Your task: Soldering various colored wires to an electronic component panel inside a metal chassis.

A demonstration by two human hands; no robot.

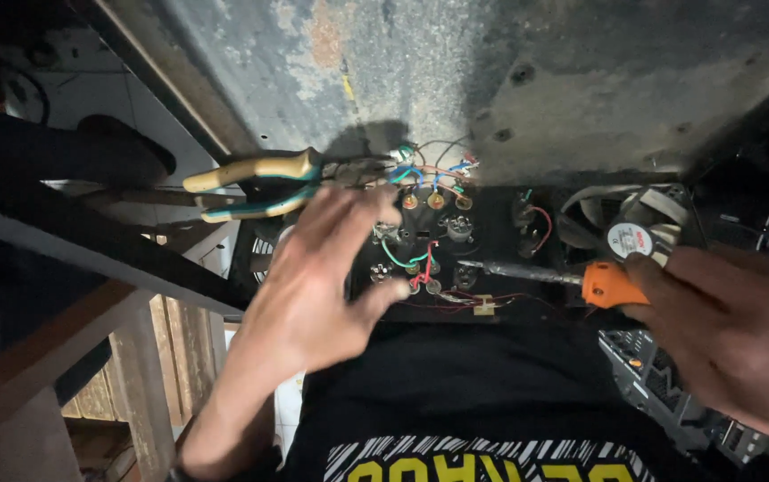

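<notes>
A view looking down from a person's head at a dark electrical panel (456, 259) in the middle of the frame, studded with small round terminals and loose wires in green, red, blue and white.

The left hand (313, 286) is in the lower centre-left, fingers spread wide and palm down, gripping nothing. Its fingertips lie over the left edge of the panel, and the thumb points right toward the terminals.

Just above that hand, in the upper centre-left, a pair of pliers (259, 187) with cream and teal handles lies nearly level. Its nose points right into the bundle of wires (429, 170) at the top of the panel; whether it actually grips a wire is hard to tell in the dim light.

The right hand (732, 339) enters from the lower right, closed around the orange handle of a screwdriver (563, 278). The metal shaft runs left, and its tip sits at a terminal near the panel's centre.

A small cooling fan (625, 228) with a round label sits right of the panel. A stained, rusty metal surface (420, 71) fills the top of the frame. The person's black shirt (456, 402) covers the bottom.
</notes>
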